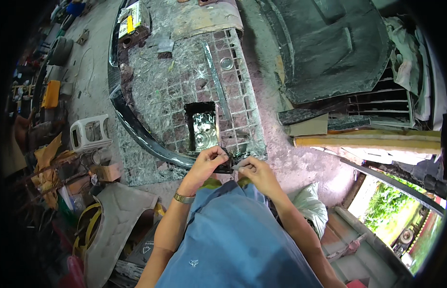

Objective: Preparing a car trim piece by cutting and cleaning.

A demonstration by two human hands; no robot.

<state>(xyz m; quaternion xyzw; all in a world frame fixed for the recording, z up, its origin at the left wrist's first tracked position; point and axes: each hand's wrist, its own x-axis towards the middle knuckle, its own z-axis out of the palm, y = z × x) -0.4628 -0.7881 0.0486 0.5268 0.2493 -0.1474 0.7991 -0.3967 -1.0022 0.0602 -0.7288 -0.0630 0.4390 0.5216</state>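
Observation:
A long, glossy black curved strip (137,130), with carbon weave showing on its far part, lies along the left and near edges of a worn, stained work table (156,89). Its near end reaches to between my hands, close to my body. My left hand (206,164), with a watch on the wrist, has its fingers closed at that dark end; what they pinch is hidden. A small grey piece (237,166), too small to identify, sits pinched in the fingertips of my right hand (256,172), right beside the strip's end.
An open black-rimmed tin (204,127) with a shiny inside stands on the table before me. Beyond it lie a narrow dark strip (216,79) and a round metal lid (226,63). A rectangular can (135,21) stands far left, a white plastic stool (91,133) left, a black panel (329,48) right.

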